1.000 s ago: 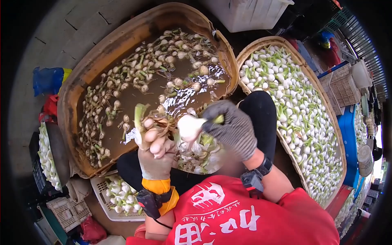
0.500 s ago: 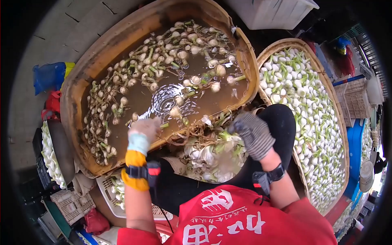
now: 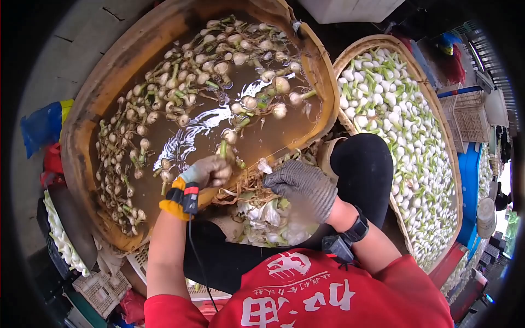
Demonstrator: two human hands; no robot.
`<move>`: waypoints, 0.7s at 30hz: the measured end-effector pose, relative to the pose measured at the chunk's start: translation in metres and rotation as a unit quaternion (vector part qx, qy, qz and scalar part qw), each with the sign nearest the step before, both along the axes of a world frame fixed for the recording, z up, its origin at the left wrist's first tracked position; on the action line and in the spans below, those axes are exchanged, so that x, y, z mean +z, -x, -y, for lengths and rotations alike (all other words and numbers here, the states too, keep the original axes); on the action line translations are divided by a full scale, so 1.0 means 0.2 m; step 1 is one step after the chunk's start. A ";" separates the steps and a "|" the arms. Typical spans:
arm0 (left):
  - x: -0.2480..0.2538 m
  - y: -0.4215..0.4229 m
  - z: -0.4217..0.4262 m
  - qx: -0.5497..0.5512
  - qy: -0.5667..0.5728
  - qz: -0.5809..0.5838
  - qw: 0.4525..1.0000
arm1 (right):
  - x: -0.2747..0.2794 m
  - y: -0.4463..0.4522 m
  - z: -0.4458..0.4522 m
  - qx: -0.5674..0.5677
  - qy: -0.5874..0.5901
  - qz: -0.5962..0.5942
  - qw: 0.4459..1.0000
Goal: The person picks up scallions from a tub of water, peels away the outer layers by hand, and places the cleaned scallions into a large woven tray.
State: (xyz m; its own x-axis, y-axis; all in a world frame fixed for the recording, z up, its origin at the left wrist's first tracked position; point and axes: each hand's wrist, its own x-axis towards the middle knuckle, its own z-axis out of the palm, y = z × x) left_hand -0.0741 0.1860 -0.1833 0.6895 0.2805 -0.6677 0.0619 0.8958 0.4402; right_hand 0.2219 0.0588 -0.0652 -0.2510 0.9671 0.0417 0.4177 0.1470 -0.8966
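My left hand [image 3: 209,171], in a worn pale glove, is closed at the near rim of a big yellow-brown tub [image 3: 322,82] of muddy water. Its fingers pinch the green stem of a garlic bulb [image 3: 229,136], whose head points away over the water. My right hand [image 3: 306,186], in a grey striped glove, is curled shut above a heap of garlic peelings [image 3: 268,213] between my legs. Anything inside those fingers is hidden. A white scrap of peel [image 3: 264,165] lies just beside its fingertips. Many unpeeled garlic bulbs [image 3: 180,82] float in the tub.
To the right stands a long basin of clean white garlic [image 3: 404,142] with green stems. Beyond it are a blue tub [image 3: 468,180] and a beige crate [image 3: 465,117]. A white bin [image 3: 350,8] is at the top. Another crate [image 3: 101,290] sits lower left.
My left hand has moved from over the water on the left to the garlic stem, closing on it. My right hand has come left, nearer the tub's rim. The view has shifted slightly.
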 end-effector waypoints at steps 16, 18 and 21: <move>0.82 -0.55 0.77 0.383 -0.064 0.097 0.917 | 0.27 0.15 0.11 0.029 -0.252 0.000 0.967; 0.81 -0.54 0.80 0.372 -0.126 0.012 0.920 | 0.31 0.14 0.16 0.023 -0.263 0.049 0.963; 0.87 -0.54 0.83 0.361 -0.196 -0.044 0.911 | 0.34 0.13 0.18 0.021 -0.213 0.107 0.971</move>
State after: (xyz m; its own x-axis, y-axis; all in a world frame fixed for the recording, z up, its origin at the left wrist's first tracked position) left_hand 0.0339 0.0204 -0.0085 0.1799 0.8676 -0.4636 -0.4299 0.4932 0.7563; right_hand 0.1958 0.0230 0.0028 -0.3358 0.8627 0.3780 0.5732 0.5056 -0.6448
